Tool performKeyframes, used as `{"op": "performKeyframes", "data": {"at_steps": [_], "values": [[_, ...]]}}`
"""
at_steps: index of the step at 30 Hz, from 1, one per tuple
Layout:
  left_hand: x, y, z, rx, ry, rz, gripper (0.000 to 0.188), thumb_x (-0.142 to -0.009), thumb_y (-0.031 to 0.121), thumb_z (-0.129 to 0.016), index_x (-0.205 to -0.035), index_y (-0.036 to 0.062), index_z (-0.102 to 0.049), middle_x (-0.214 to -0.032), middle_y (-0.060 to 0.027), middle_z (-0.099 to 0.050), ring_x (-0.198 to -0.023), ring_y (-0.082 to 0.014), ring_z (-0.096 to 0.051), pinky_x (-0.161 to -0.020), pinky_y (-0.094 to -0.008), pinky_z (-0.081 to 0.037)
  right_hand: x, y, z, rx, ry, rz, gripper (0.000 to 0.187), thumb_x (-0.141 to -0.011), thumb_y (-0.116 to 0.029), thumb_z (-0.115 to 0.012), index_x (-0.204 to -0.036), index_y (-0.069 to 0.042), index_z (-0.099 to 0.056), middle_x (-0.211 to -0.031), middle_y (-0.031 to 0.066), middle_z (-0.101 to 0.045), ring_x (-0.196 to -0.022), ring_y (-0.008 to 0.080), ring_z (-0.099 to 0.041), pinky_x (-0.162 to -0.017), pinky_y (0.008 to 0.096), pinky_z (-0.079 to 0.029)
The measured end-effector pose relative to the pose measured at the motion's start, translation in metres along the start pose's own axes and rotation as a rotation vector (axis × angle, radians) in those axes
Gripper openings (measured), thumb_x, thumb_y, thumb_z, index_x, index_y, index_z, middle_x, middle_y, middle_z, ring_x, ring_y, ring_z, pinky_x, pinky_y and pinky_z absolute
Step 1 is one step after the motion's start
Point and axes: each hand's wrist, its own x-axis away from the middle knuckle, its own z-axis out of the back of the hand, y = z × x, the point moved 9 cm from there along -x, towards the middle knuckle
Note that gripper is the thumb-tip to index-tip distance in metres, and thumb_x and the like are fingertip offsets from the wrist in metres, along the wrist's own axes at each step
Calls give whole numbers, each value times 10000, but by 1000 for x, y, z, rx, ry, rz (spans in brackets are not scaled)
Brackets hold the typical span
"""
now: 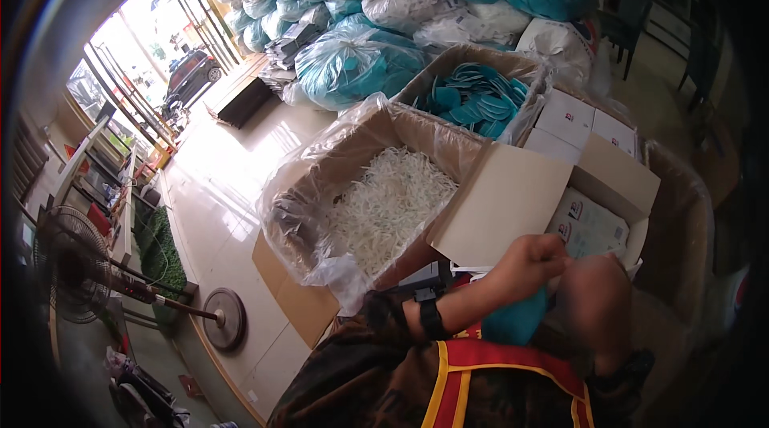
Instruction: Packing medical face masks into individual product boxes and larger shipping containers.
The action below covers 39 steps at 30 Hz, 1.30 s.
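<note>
My left hand (530,261) is closed, its fingertips pinched together in front of an open white box (506,208). Whatever they pinch is too small or hidden to make out. Close beside it, my right hand (597,292) is smeared by motion, and its fingers cannot be read. Pale printed packets (591,224) lie inside the white box, just beyond both hands. Below my left wrist, a flat teal piece (515,322) shows over my lap, partly covered by the forearm.
To the left stands a plastic-lined carton (300,164) of thin white strips (392,204). Behind it, another carton (428,72) holds teal rounded pieces (481,100). White boxes (564,125) are stacked beyond. Filled bags (360,64) pile up at the back; a fan (84,268) stands left.
</note>
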Motion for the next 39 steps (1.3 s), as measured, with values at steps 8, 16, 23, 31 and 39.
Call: {"op": "performKeyframes", "data": {"at_steps": [8,16,23,31,39], "values": [[-21,-13,28,-110,172,-14,188,-915,143,-697,-807,5,-629,-719,41,-583,-692,-38,-500,-601,-237,-427,16,-44,6,-90,-167,183,147,-711,-85,-689,-757,-52,-553,-809,99,-558,-719,274,-547,-641,411,-440],[-41,7,44,-260,76,-179,129,-909,122,-685,-868,2,-664,-780,-21,-658,-731,-89,-590,-674,-271,-488,72,-37,28,349,316,-98,171,-724,-147,-765,-841,-97,-651,-734,37,-574,-643,255,-555,-604,384,-455],[7,81,-18,-478,-239,-522,65,-866,94,-658,-912,48,-654,-822,-106,-656,-771,-302,-660,-690,-367,-526,13,35,24,-212,72,-232,185,-734,-54,-751,-868,-5,-633,-796,124,-531,-755,297,-538,-656,418,-437],[15,66,-20,-582,-103,-450,60,-861,99,-658,-865,47,-629,-767,-114,-643,-749,-321,-644,-646,-368,-518,18,44,-2,-375,-22,-205,212,-775,-100,-734,-812,-1,-550,-810,139,-505,-770,353,-519,-689,434,-432],[3,31,-14,-108,-77,-221,64,-882,87,-688,-882,36,-650,-756,-28,-645,-737,-87,-593,-663,-275,-486,13,12,8,-63,46,-88,167,-791,-72,-663,-766,-39,-502,-757,123,-474,-734,341,-498,-650,462,-405]]}}
